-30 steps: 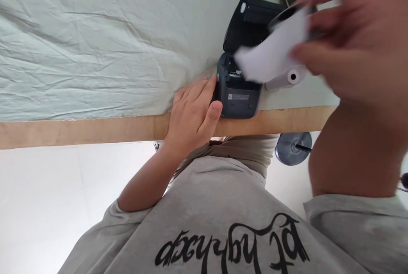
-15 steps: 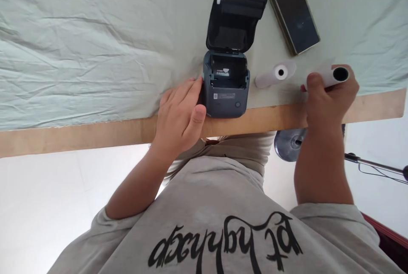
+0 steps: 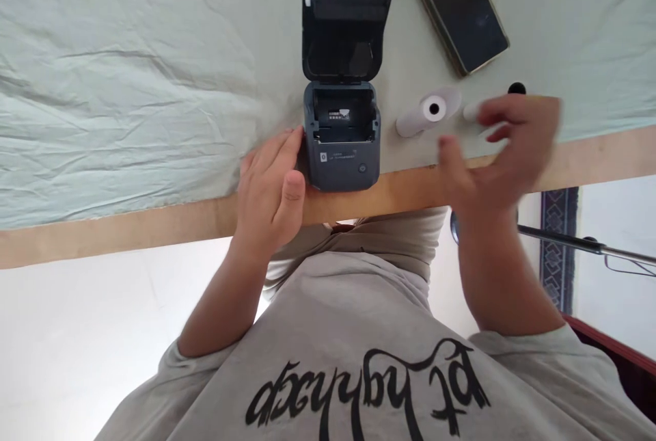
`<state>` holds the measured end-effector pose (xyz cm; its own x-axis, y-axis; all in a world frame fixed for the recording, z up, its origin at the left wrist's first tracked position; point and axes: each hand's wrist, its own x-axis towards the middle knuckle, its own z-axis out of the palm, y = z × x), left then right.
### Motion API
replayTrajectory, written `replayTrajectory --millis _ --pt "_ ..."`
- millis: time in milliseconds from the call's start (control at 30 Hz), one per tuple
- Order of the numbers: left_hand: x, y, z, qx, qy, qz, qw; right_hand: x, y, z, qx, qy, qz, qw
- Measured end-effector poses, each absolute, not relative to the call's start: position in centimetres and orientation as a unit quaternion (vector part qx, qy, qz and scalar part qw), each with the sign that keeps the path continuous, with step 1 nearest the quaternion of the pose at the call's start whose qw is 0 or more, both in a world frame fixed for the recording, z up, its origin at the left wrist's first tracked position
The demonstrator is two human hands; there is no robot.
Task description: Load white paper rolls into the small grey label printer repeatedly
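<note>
The printer point(image 3: 341, 164) at centre is opened, its bay point(image 3: 342, 113) unfilled; a paper roll point(image 3: 416, 121) is left outside, right of centre; left hand point(image 3: 272, 188) laid flat, right hand point(image 3: 505, 154) spread.

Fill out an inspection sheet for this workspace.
Surface: pale cloth, wrinkled at left; wooden edge exposed.
Job's things: dark printer, its lid raised; white roll beside it; second roll partly hidden.
Clutter: phone-like device beyond the rolls.
Hands: left hand at printer's left side; right hand blurred, open near second roll, contact unclear.
Cables: thin cable by metal pole.
Surroundings: patterned strip, pale floor.
</note>
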<state>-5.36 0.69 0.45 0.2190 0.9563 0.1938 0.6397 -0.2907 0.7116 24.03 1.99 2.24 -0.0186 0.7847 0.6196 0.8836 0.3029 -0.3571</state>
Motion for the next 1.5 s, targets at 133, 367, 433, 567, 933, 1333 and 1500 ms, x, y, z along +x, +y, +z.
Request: replayTrajectory --millis 133,367,433,567,933,1333,1500 --pt "-5.2 0.7 0.7 0.736 0.542 0.315 0.256 21.1 2.7 1.8 -0.652 -0.696 -0.041 0.299" --pt "-5.4 0.8 0.4 0.738 0.546 0.309 0.248 21.0 3.1 1.1 -0.684 -0.673 0.010 0.280" --pt "-5.4 0.8 0.4 0.736 0.546 0.313 0.249 20.9 3.0 1.2 -0.681 -0.679 0.032 0.273" --pt "-5.2 0.8 0.7 0.727 0.554 0.311 0.261 20.5 3.1 1.2 -0.696 -0.662 0.034 0.276" --pt "-5.2 0.8 0.7 0.733 0.557 0.298 0.252 21.3 2.7 0.4 -0.656 -0.680 0.096 0.311" --pt "-5.1 0.9 0.8 0.723 0.570 0.294 0.256 22.0 3.3 0.0 -0.627 -0.699 0.135 0.316" --pt "-5.0 0.8 1.0 0.725 0.572 0.288 0.254 22.3 3.5 -0.2 -0.593 -0.722 0.125 0.332"
